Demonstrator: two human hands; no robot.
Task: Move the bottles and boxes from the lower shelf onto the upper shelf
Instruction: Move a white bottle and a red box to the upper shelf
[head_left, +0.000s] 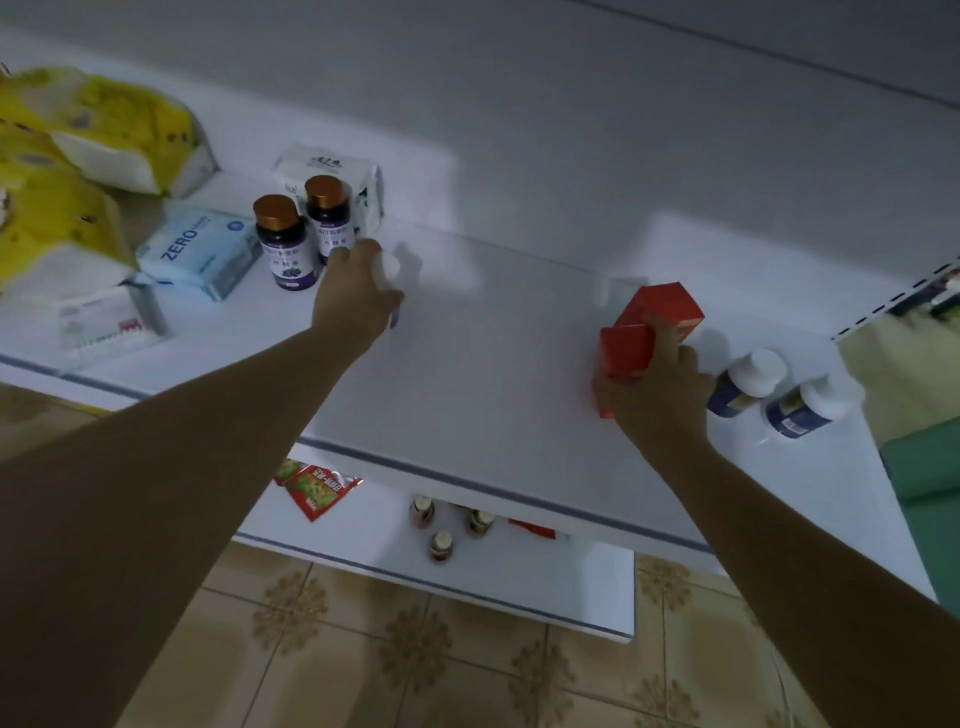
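Left hand: the left hand (358, 301) is curled round a white-capped bottle (388, 267), held just right of two brown-capped bottles (306, 234) at the left of the upper shelf (493, 338); whether its base touches the shelf cannot be told.
Right hand: the right hand (660, 395) is clamped on the red boxes (654, 317), seemingly two, tilted and low over the right part of the shelf.
Done: the brown-capped pair stands upright on the upper shelf; two white-capped blue bottles (779, 392) stand at its right end, just beside the right hand.
In hand: one bottle and the boxes, probably about to be set down.
Left: on the lower shelf (363, 535), three gold-capped bottles (441, 543) and a red item (530, 527) mostly hidden under the upper shelf's edge. Roughly halfway, I judge.
Not task items: red snack packets (317, 488) on the lower shelf; yellow tissue packs (104, 130) and a pale blue pack (200, 249) at far left.
Surface: white, smooth shelves with grey front strips, unevenly lit.
Room: white back panel, patterned tan floor tiles (415, 649) below.
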